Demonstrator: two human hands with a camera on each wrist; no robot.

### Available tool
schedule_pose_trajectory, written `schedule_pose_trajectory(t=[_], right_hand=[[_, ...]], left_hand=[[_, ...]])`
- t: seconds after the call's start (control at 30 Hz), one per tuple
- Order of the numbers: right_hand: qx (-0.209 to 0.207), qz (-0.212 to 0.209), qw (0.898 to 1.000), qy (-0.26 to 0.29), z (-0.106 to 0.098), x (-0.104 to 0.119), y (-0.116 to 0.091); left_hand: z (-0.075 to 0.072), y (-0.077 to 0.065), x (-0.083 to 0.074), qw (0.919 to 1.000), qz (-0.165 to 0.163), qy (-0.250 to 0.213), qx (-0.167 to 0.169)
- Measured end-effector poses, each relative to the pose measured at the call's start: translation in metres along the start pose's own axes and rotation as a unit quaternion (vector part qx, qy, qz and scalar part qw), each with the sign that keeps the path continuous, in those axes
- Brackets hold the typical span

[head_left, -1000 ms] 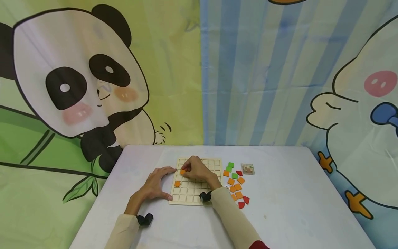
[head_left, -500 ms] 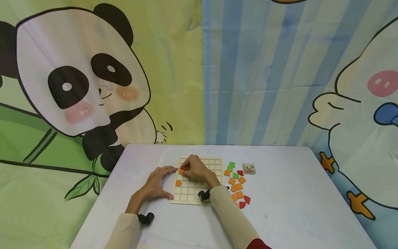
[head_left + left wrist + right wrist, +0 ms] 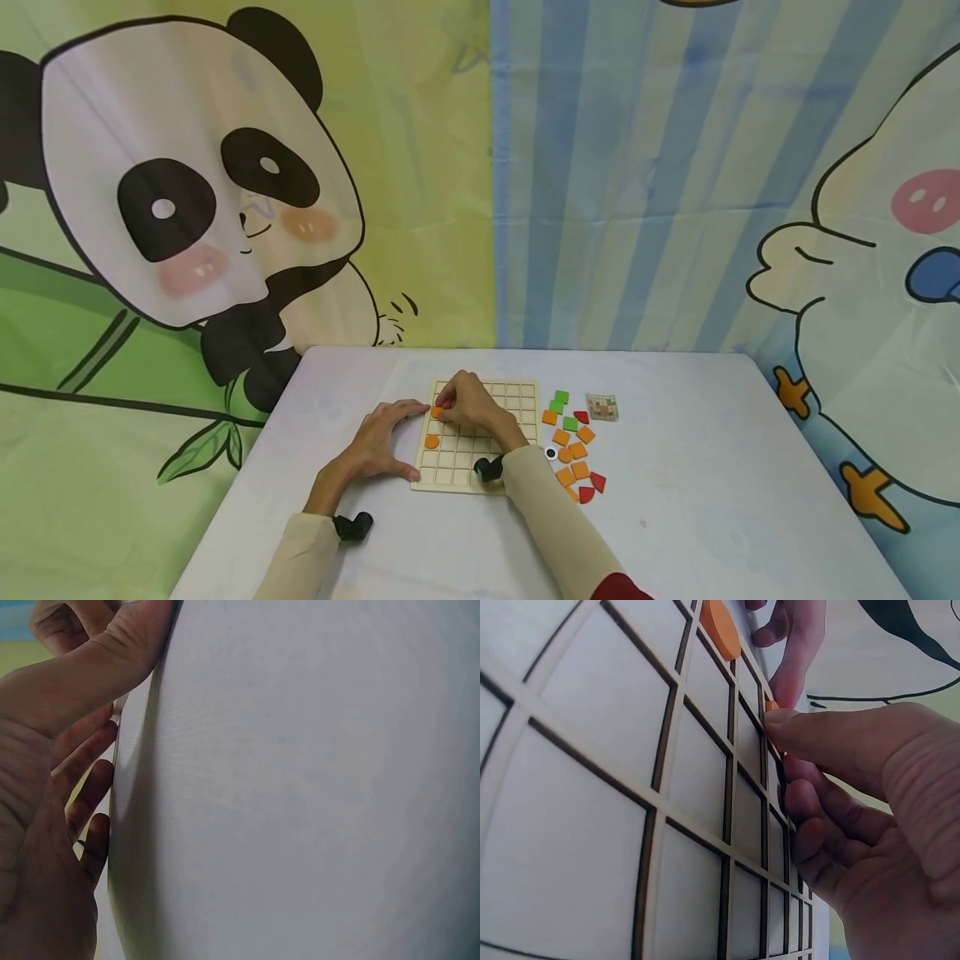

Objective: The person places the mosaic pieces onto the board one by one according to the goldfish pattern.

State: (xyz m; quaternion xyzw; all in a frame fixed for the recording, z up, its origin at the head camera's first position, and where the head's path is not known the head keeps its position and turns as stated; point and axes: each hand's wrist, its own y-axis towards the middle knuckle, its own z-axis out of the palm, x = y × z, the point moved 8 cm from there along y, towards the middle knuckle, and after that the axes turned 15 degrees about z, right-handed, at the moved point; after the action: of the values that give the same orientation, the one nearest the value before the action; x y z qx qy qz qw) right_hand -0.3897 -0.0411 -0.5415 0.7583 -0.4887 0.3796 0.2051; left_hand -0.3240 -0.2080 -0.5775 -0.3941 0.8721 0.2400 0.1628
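A pale wooden grid board (image 3: pixel 457 477) lies on the white table. My right hand (image 3: pixel 474 402) pinches a small orange piece (image 3: pixel 437 412) between thumb and fingertips, at a cell by the board's upper left edge. In the right wrist view the thumb partly covers this orange piece (image 3: pixel 771 706). Lower on the board's left side sits another orange piece (image 3: pixel 432 442) with a rounded edge. My left hand (image 3: pixel 372 442) spreads beside the board's left side, with its fingertips and thumb at that edge. The left wrist view shows my left hand (image 3: pixel 45 817) but little of the board.
Right of the board lie loose pieces: several orange ones (image 3: pixel 581 471), green squares (image 3: pixel 562 397), red pieces (image 3: pixel 597 482) and a white disc with a black centre (image 3: pixel 551 453). Beyond them is a small patterned card (image 3: pixel 602 407). Printed curtains stand behind the table (image 3: pixel 690 492).
My right hand has shifted the pinched orange piece slightly left, towards the board's edge. The white disc shows more fully beside the right sleeve. My left hand stays in place.
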Motion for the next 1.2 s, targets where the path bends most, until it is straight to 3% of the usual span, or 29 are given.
schedule_pose_trajectory(t=[0.23,0.47,0.77,1.0,1.2], right_hand=[[0.006,0.013,1.000,0.010,-0.006,0.000,-0.006],[-0.010,0.006,1.000,0.011,-0.024,-0.003,-0.019],[-0.020,0.004,1.000,-0.015,-0.055,-0.010,-0.045],[0.003,0.013,1.000,-0.026,-0.091,-0.019,-0.072],[0.005,0.046,0.998,-0.034,-0.112,-0.042,-0.097]], left_hand=[[-0.002,0.000,-0.002,1.0000,0.001,0.002,0.000],[-0.004,0.002,-0.003,0.9996,-0.021,-0.006,0.017],[-0.003,0.001,-0.004,0.9998,0.018,0.002,-0.010],[-0.006,0.003,-0.006,1.0000,0.000,-0.001,0.000],[-0.004,0.002,-0.005,0.9994,-0.028,-0.010,0.018]])
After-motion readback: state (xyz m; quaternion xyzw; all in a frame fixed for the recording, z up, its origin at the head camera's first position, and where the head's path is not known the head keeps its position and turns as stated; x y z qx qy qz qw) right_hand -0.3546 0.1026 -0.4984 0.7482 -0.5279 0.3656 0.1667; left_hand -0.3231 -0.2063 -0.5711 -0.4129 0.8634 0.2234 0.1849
